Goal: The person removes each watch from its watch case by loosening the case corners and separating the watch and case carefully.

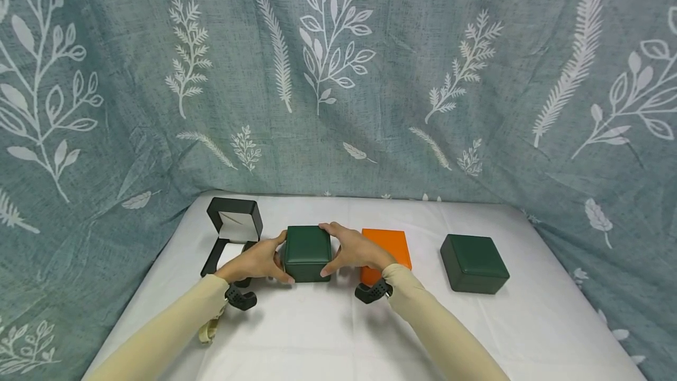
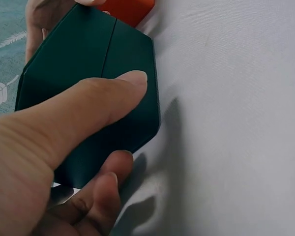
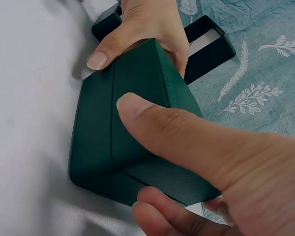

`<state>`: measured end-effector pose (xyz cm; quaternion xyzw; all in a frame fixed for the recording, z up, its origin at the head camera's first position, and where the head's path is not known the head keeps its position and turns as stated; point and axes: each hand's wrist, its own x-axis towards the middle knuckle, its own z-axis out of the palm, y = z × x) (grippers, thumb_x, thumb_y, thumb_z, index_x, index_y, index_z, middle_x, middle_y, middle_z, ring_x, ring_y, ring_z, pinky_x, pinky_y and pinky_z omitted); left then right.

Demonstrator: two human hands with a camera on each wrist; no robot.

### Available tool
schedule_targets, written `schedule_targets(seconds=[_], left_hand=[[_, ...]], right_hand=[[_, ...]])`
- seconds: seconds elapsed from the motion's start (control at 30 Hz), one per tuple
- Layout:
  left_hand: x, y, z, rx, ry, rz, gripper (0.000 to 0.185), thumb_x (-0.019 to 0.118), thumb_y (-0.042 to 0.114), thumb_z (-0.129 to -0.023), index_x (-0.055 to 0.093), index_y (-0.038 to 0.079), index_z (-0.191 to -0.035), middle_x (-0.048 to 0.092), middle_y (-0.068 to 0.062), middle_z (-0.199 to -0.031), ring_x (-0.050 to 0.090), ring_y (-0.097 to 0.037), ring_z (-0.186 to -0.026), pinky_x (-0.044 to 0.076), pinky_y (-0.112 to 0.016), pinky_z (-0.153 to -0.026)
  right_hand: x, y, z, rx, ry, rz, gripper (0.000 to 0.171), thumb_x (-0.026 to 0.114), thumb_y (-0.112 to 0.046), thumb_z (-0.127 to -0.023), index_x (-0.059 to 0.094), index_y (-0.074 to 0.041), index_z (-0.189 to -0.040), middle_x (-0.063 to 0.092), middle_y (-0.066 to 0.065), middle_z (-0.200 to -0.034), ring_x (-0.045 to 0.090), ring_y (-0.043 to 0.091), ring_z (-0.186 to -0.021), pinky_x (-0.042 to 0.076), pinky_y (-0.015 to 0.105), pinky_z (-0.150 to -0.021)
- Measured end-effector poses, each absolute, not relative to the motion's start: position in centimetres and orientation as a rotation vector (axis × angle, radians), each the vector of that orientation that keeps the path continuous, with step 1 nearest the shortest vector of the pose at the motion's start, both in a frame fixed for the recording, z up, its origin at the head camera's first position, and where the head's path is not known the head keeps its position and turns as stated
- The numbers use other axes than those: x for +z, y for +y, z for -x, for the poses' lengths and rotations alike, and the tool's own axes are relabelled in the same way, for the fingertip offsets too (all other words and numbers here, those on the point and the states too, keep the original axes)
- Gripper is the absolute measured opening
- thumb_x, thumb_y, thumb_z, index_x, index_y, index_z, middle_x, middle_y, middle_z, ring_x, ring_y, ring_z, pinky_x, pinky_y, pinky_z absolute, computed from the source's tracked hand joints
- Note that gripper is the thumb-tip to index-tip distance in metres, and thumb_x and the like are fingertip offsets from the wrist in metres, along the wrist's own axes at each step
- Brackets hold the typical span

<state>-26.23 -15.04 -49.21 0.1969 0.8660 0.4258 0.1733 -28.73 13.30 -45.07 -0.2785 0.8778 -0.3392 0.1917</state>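
A: Two hands are being held around one green box (image 1: 307,253), which is sitting closed on the white-covered bench (image 1: 328,334), near its middle, between the open black box (image 1: 234,234) and the orange box (image 1: 388,247).

B: How is the left hand (image 1: 257,261) being posed?

A: It is being pressed against the box's left side. In the left wrist view the thumb is being laid flat across the near face, and the other fingers (image 2: 96,196) are being curled under the lower edge. The box is being gripped, not merely touched.

B: And the right hand (image 1: 355,250)?

A: It is being mirrored on the right side. The thumb is being stretched across the near face in the right wrist view, while the remaining fingers (image 3: 172,216) are being wrapped round the lower corner. The box is thus being clasped from both sides, with both forearms being extended forward in pale sleeves and angled inward towards it.

B: Is the lid being lifted?

A: The seam is being seen as a thin line only; the lid is lying shut.

B: What else is being shown?

A: A second green box (image 1: 473,263) is lying closed, well apart to the right. A leaf-patterned curtain (image 1: 338,75) is hanging behind the bench.
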Motion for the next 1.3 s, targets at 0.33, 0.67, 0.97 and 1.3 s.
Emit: schedule_targets(seconds=[0.33, 0.67, 0.97, 1.3], left_hand=[[-49.3, -14.9, 26.3, 1.247, 2.432, -0.521, 0.114, 0.098, 0.018, -0.069, 0.030, 0.010, -0.161, 0.064, -0.010, -0.080, 0.059, -0.019, -0.060, 0.049, -0.036, -0.059], [-49.5, -14.7, 26.4, 1.274, 2.459, -0.468, 0.116, 0.100, 0.013, -0.064, 0.033, 0.008, -0.160, 0.061, -0.009, -0.078, 0.054, -0.018, -0.060, 0.045, -0.035, -0.058], [-49.2, -14.5, 26.3, 1.285, 2.453, -0.464, 0.112, 0.100, 0.009, -0.064, 0.037, 0.006, -0.156, 0.063, -0.013, -0.080, 0.054, -0.018, -0.060, 0.045, -0.034, -0.056], [-49.0, -14.9, 26.3, 1.332, 2.365, -0.474, 0.117, 0.097, 0.004, -0.068, 0.026, 0.004, -0.162, 0.064, -0.012, -0.076, 0.056, -0.018, -0.058, 0.047, -0.034, -0.056]], right_hand=[[-45.1, 13.0, 29.0, -0.895, 2.477, 0.881, 0.108, 0.095, -0.034, -0.075, 0.033, -0.017, -0.162, 0.038, 0.009, -0.160, 0.067, 0.016, -0.088, 0.052, 0.041, -0.091], [-45.2, 13.2, 29.2, -0.935, 2.460, 0.820, 0.107, 0.095, -0.035, -0.073, 0.036, -0.022, -0.161, 0.073, -0.001, -0.087, 0.070, 0.022, -0.076, 0.054, 0.037, -0.078], [-44.8, 13.4, 29.7, -1.070, 2.368, 0.710, 0.104, 0.097, -0.032, -0.071, 0.042, -0.024, -0.159, 0.071, 0.021, -0.080, 0.064, 0.049, -0.084, 0.048, 0.035, -0.069], [-45.0, 13.5, 30.2, -1.270, 2.185, 0.587, 0.105, 0.097, -0.027, -0.070, 0.042, -0.022, -0.159, 0.074, 0.011, -0.099, 0.063, 0.047, -0.097, 0.039, 0.041, -0.096]])
